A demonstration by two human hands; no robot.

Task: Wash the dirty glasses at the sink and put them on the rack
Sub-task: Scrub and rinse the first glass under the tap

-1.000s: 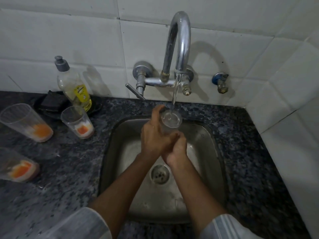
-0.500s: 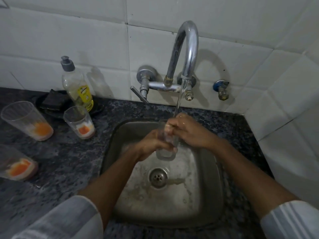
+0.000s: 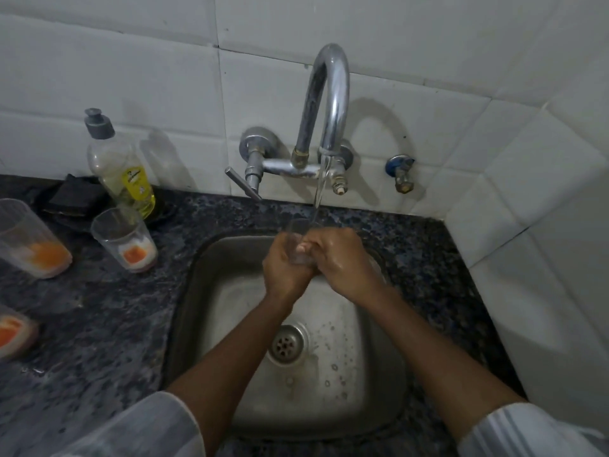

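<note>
A clear glass (image 3: 298,234) is held upright under the running water of the chrome tap (image 3: 324,110), above the steel sink (image 3: 230,324). My left hand (image 3: 283,268) grips it from the left and my right hand (image 3: 339,262) grips it from the right, fingers curled over its side. Most of the glass is hidden between my hands. Three dirty glasses with orange residue stand on the dark counter at the left: a small one (image 3: 127,239), a tall one (image 3: 28,239), and one (image 3: 13,331) cut off by the frame edge.
A dish soap bottle (image 3: 120,166) stands by the wall behind the small glass, with a black scrubber (image 3: 74,199) beside it. The drain (image 3: 288,344) lies below my forearms. White tiled walls close the back and right side. No rack is in view.
My right hand came off the top of the glass and now grips its side. The glass has risen a little closer to the spout. The view shifted slightly.
</note>
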